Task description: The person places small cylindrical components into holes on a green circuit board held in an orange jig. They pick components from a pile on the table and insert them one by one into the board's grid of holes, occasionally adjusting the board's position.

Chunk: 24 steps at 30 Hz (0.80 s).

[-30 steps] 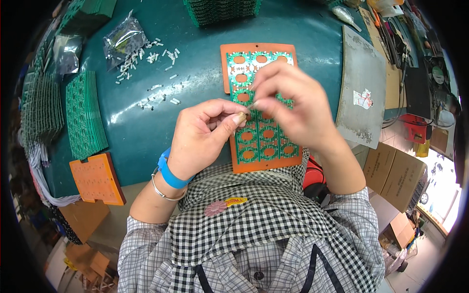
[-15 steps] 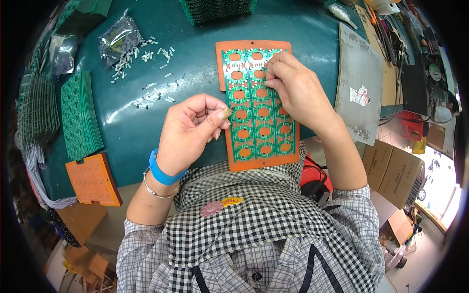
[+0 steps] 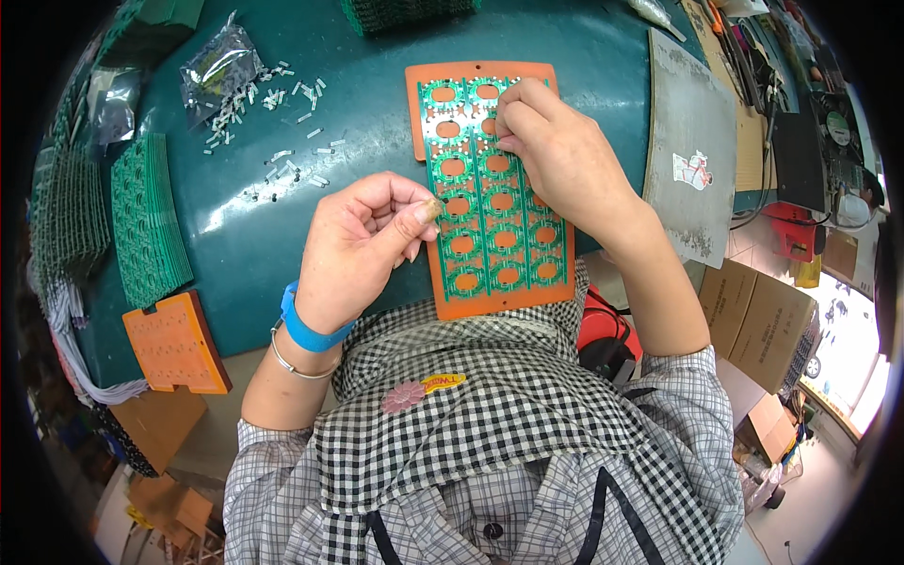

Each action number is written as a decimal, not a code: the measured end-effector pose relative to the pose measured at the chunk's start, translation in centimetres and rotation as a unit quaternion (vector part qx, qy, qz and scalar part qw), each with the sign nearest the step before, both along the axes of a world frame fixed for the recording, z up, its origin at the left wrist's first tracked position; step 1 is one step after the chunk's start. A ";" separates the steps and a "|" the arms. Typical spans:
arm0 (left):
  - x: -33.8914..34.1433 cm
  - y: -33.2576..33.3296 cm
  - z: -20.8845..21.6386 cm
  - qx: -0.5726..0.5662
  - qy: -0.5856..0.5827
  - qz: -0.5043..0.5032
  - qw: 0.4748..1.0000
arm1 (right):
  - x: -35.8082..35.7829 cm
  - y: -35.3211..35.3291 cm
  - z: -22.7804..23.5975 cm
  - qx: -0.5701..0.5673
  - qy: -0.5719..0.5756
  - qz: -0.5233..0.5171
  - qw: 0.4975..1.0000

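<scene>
A green circuit board panel [image 3: 485,217], with rows of ring-shaped units around oval openings, lies on an orange fixture plate [image 3: 508,304] at the table's front edge. My right hand [image 3: 556,151] is over the panel's upper part, thumb and fingers pinched down against the middle column. Whatever those fingertips hold is hidden. At the panel's left edge, my left hand [image 3: 363,226] has its thumb pressed against its curled fingers. Something tiny may be between them, too small to name. Small white-and-clear parts [image 3: 287,169] are scattered on the table beyond the left hand.
Stacks of green panels [image 3: 151,221] stand at the left, beside a second orange plate [image 3: 174,344]. A plastic bag [image 3: 221,71] lies by the loose parts. Another panel stack [image 3: 410,11] is at the far edge. A grey board [image 3: 692,141] lies at right, cartons [image 3: 758,325] below.
The whole view has shifted slightly. My right hand's fingertips have moved a little left across the panel, onto the middle column. My left hand keeps its pinch beside the panel's left edge.
</scene>
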State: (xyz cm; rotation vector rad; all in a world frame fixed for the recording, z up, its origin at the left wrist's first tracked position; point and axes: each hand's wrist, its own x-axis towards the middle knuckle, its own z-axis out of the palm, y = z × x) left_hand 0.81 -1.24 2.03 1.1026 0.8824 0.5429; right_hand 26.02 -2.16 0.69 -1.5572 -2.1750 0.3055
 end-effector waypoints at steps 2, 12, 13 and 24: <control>0.1 -0.1 -0.1 0.001 -0.004 0.001 1.000 | -0.3 -0.2 -0.1 0.004 -0.002 -0.012 1.000; 0.4 -0.4 -0.1 -0.005 -0.020 0.010 1.000 | -1.4 -0.9 1.4 -0.010 -0.115 0.003 0.993; 0.4 -0.4 -0.1 -0.005 -0.024 0.011 1.000 | -1.2 -0.9 1.6 -0.022 -0.084 -0.007 0.996; 0.9 -1.0 0.6 -0.063 -0.062 -0.024 0.996 | -2.8 -2.9 3.9 -0.011 0.256 0.094 0.962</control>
